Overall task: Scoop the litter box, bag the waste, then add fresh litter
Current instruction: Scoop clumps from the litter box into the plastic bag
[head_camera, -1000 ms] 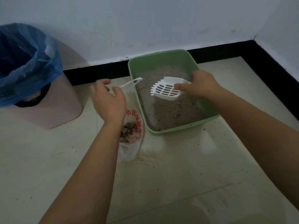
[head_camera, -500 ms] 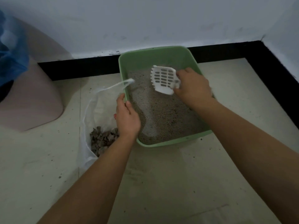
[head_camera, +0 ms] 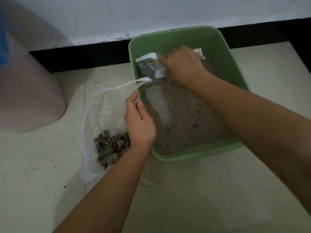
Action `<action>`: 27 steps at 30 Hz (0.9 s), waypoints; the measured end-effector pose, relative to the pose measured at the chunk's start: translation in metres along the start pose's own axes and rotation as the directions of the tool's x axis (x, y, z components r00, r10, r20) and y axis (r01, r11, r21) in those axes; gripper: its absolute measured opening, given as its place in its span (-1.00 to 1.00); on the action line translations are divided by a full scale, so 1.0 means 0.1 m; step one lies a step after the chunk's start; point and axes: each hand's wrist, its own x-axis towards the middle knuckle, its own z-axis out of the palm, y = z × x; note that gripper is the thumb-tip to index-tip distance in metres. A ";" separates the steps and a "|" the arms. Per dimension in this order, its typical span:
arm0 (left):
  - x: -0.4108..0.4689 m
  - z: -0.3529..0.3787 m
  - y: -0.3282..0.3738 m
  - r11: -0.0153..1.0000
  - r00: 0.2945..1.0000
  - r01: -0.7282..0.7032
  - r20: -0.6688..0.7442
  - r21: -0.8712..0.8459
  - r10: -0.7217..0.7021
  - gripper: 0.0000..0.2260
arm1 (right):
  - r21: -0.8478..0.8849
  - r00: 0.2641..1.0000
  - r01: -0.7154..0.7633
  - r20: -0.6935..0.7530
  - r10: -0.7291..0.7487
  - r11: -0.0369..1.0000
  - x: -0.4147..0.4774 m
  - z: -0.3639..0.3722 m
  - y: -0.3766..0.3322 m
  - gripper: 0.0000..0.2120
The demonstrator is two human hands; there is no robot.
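A green litter box [head_camera: 235, 68] holding grey litter [head_camera: 178, 125] sits on the floor against the wall. My right hand [head_camera: 182, 68] grips the handle of a white slotted scoop [head_camera: 149, 65], whose head is down in the litter at the box's far left corner. My left hand [head_camera: 138, 121] pinches the edge of a clear plastic bag [head_camera: 94, 118] against the box's left rim. The bag lies open on the floor to the left, with grey waste clumps [head_camera: 109, 147] in its bottom.
A pink bin [head_camera: 28, 91] with a blue liner [head_camera: 2, 39] stands at the left. A white wall with a black skirting board [head_camera: 80, 56] runs behind the box. Cream floor tiles [head_camera: 185, 199] with scattered litter grains stretch toward me.
My right hand has swung the scoop from above the box's middle down into the litter at the far left corner. My left hand has lowered the bag to the floor beside the box rim.
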 end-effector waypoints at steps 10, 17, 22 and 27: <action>-0.03 -0.03 0.06 0.998 1.000 0.010 0.028 -0.066 -0.009 -0.67 | -0.035 0.946 0.299 -0.121 -0.301 0.954 -1.43 -0.18 0.67 -0.46; -0.03 -0.03 0.09 1.000 1.000 0.003 0.009 -0.016 -0.002 -0.66 | -0.315 0.973 -0.098 0.169 0.158 0.944 -1.34 -0.02 0.71 -0.54; -0.03 -0.04 0.10 1.000 1.000 0.003 0.013 -0.007 -0.003 -0.66 | -0.121 0.965 0.163 0.226 -0.132 0.979 -1.45 -0.19 0.74 -0.60; -0.03 -0.03 0.09 1.000 1.000 0.007 0.020 -0.007 -0.007 -0.66 | -0.181 0.995 0.016 0.102 0.003 0.983 -1.47 -0.18 0.93 -0.59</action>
